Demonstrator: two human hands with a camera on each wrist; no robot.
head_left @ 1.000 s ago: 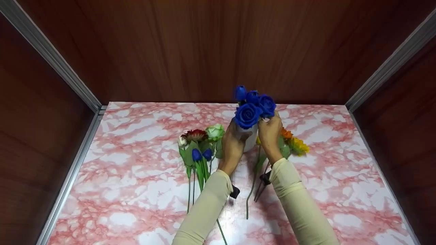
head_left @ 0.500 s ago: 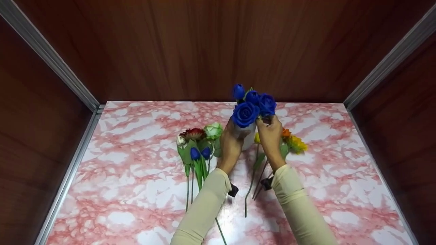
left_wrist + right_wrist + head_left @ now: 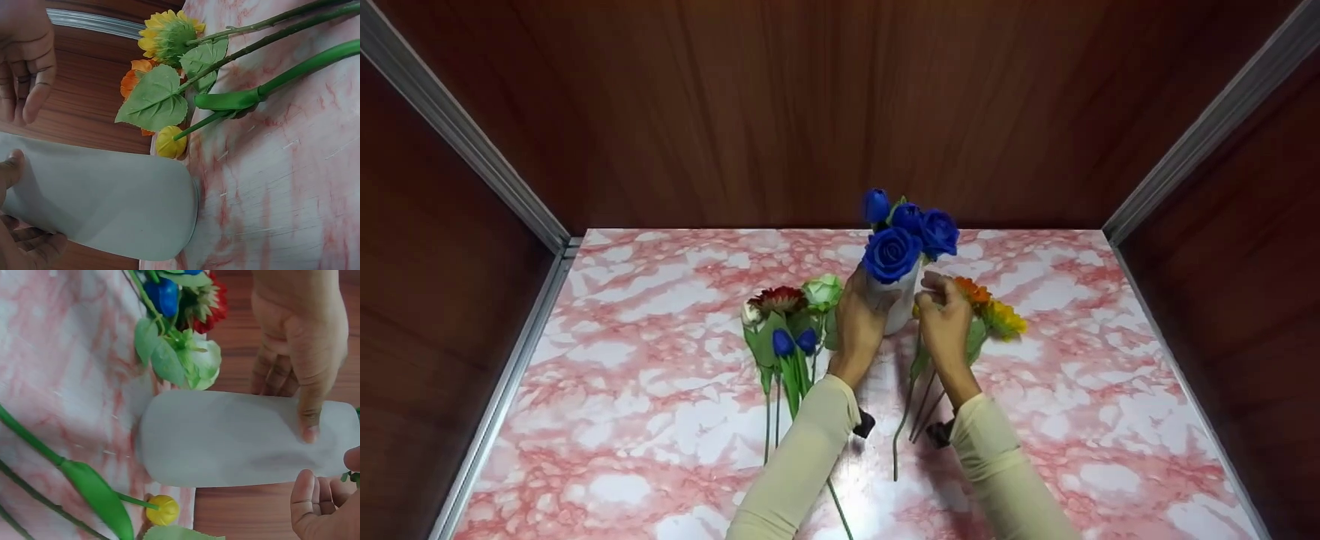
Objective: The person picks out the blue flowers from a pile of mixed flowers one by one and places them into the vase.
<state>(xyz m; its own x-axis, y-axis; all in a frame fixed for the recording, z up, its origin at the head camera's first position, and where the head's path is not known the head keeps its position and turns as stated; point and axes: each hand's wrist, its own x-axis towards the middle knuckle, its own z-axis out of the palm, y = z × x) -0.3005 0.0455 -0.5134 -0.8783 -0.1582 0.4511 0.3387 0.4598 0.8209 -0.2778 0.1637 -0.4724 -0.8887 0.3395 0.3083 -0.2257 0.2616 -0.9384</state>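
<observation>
- Two hands at the white vase (image 3: 897, 304), which stands upright on the pink marbled tabletop (image 3: 660, 420), mid-table toward the far side.
- Left hand (image 3: 857, 324) grips the vase: thumb across its front, fingers curled round the far side (right wrist view).
- Right hand (image 3: 943, 324) sits just right of the vase, fingers loosely curled; whether it touches the vase or pinches anything, cannot tell.
- Blue roses (image 3: 906, 234) stand in the vase, heads above the rim.
- Left of the vase, lying flat: red flower (image 3: 777, 298), pale green rose (image 3: 822, 291), two blue buds (image 3: 794, 342).
- Right of the vase, lying flat: orange flower (image 3: 971, 289), yellow flower (image 3: 1005, 318), small yellow bud (image 3: 170, 143) just beside the vase base.
- Wood-panel walls (image 3: 780, 105) behind and on both sides.
</observation>
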